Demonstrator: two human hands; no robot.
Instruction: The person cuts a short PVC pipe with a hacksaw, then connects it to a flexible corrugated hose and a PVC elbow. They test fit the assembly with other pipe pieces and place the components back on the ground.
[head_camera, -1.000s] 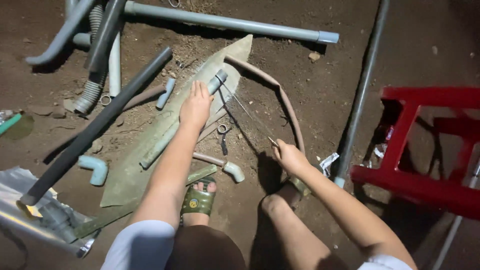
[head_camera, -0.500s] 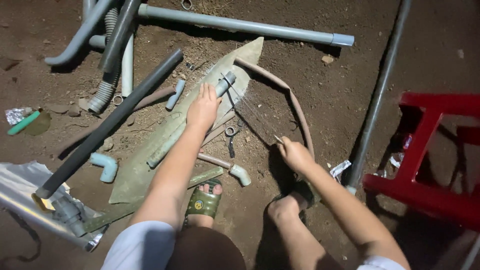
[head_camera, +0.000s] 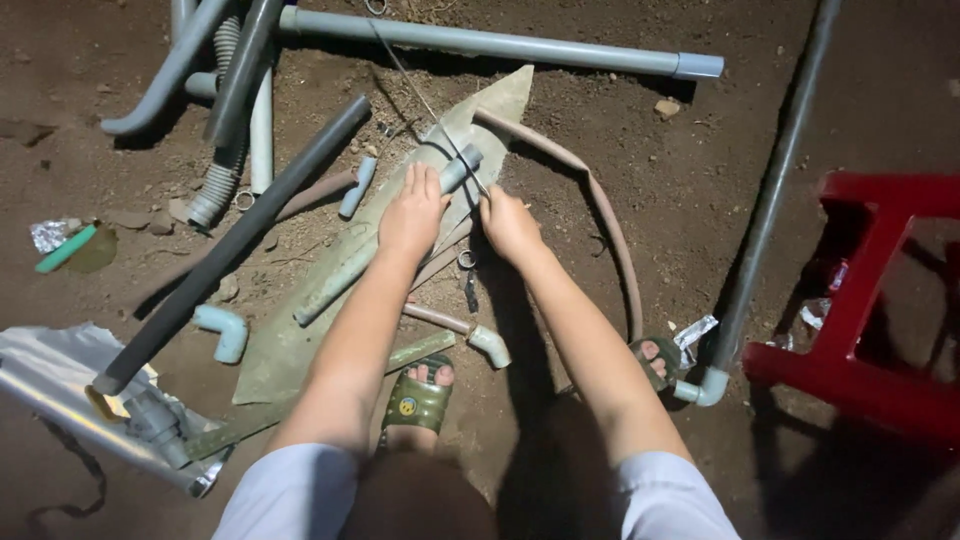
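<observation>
A grey-green plastic pipe (head_camera: 335, 285) lies slantwise on a pointed green board (head_camera: 290, 345) on the dirt. My left hand (head_camera: 413, 212) presses down on the pipe near its upper end, which carries a grey fitting (head_camera: 460, 168). My right hand (head_camera: 510, 225) is right beside it, closed on a thin metal blade (head_camera: 420, 100) that crosses the pipe just behind the fitting and reaches up and away to the left. My sandalled foot (head_camera: 418, 398) rests on the board's near edge.
Long grey pipes (head_camera: 500, 42) and a dark pipe (head_camera: 230, 245) lie around the board, with a corrugated hose (head_camera: 222, 170), a brown hose loop (head_camera: 605, 215), small elbow fittings (head_camera: 225, 330) and a red plastic stool (head_camera: 870, 300) at the right.
My right hand has moved forward and left, from well back of the board to right beside my left hand, pushing the blade across the pipe. The left hand stays on the pipe.
</observation>
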